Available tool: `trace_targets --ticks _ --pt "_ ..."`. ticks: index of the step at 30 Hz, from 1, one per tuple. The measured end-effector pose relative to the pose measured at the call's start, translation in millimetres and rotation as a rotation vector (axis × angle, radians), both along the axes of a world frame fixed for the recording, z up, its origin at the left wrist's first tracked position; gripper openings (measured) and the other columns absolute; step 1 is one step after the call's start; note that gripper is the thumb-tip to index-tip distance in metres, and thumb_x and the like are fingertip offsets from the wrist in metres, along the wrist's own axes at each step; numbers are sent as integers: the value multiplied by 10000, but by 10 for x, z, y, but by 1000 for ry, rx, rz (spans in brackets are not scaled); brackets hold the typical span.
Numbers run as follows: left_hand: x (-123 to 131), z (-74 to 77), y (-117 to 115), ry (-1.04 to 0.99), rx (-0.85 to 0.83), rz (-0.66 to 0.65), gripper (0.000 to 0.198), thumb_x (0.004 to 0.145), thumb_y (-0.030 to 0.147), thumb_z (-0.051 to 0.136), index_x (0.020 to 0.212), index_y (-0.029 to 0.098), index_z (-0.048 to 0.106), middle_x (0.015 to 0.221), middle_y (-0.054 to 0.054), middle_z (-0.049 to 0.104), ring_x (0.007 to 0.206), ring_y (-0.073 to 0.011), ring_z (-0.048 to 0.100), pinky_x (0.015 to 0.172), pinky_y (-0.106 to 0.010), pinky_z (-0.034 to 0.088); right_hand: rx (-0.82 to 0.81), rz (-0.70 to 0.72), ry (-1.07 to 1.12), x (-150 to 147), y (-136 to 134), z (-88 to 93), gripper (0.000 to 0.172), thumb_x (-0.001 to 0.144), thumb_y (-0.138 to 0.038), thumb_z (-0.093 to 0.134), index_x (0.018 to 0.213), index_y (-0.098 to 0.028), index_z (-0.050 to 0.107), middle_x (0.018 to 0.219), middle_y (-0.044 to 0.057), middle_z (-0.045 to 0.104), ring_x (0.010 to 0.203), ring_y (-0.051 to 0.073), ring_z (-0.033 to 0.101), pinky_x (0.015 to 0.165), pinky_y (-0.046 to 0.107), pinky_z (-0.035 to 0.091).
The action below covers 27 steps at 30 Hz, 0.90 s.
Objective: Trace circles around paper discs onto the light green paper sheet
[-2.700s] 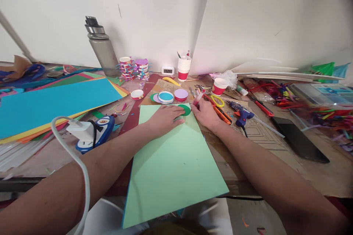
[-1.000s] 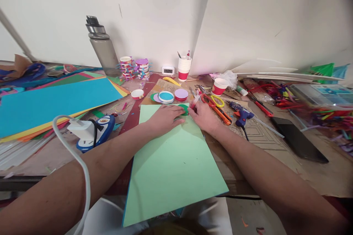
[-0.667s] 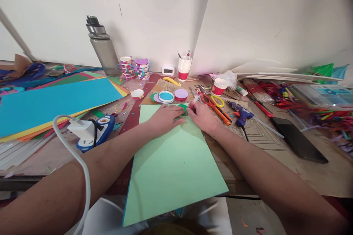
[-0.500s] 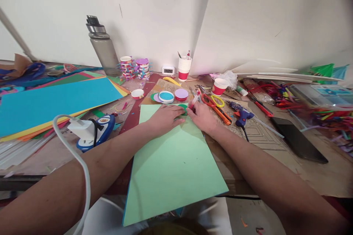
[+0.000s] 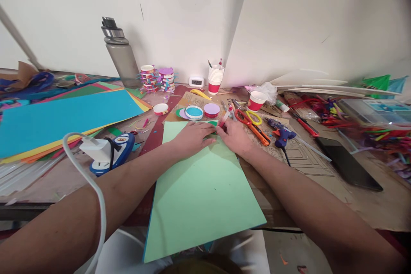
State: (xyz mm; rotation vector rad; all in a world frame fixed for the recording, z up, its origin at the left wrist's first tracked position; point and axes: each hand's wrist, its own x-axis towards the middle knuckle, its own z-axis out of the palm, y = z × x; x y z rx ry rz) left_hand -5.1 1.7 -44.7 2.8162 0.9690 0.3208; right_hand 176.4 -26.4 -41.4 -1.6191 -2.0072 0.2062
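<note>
A light green sheet of paper (image 5: pixel 205 192) lies in front of me, its near end reaching past the table edge. Close to its far edge is a small dark green paper disc (image 5: pixel 212 125). My left hand (image 5: pixel 195 138) lies flat over the sheet, fingers stretched out and touching the disc's left side. In my right hand (image 5: pixel 236 137) is a pen (image 5: pixel 226 116) with a clear barrel and red parts, its tip down at the disc's right edge. The fingers partly cover the disc and hide the pen's tip.
Beyond the sheet sit a blue-topped disc (image 5: pixel 194 112), a purple-topped one (image 5: pixel 211 109) and a red cup (image 5: pixel 256 101). To the right are scissors (image 5: pixel 252 122), a glue gun (image 5: pixel 283 136) and a phone (image 5: pixel 348 162). Coloured sheets (image 5: pixel 70 115) and a power strip (image 5: pixel 120 147) lie left.
Both hands and the pen stay almost in the same place at the disc. The whole view has shifted very slightly.
</note>
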Motion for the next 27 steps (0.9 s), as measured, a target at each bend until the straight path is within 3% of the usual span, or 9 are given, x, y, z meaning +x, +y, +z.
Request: trace_targets --ticks 20,27 --pt "8 51 -30 13 -6 -2 335 988 392 461 1221 218 626 1295 -64 643 1189 -242 579 998 -405 386 -3 46 52 -27 25 -22 98 909 -254 522 839 -206 571 747 58 662 692 208 608 702 330 468" --pt "-4 11 -9 -5 0 4 414 999 432 431 1337 236 569 1399 -54 592 1273 -247 536 1061 -413 354 10 20 204 27 29 17 109 874 -269 527 790 -204 553 716 30 647 682 189 596 698 313 477"
